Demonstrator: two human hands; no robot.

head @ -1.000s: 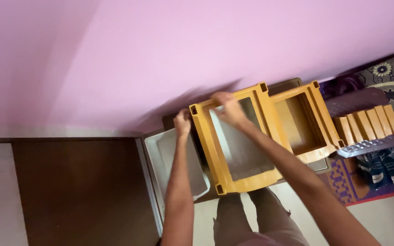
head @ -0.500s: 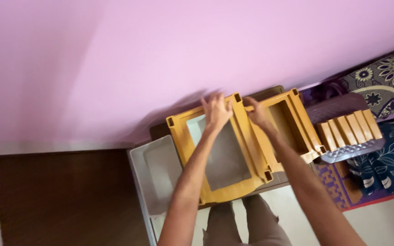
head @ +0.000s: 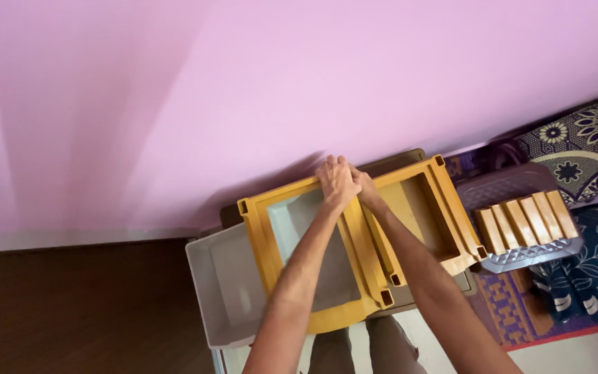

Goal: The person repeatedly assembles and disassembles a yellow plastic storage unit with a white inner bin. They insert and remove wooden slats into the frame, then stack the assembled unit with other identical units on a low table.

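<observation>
The yellow frame (head: 313,266) is being held at its far rim, close to the pink wall (head: 243,90), by the left hand (head: 337,183), whose fingers are being curled shut over that edge. It is lying over a grey drawer (head: 223,291), which is sticking out past its left edge. The right hand (head: 363,185) is being pressed against the left one, its fingers hidden, so their state cannot be told. A second yellow frame (head: 444,208) is touching the first on the right. Farther right, yellow slats (head: 524,220) are being carried on a grey tray (head: 506,183) over a patterned rug (head: 590,145).
</observation>
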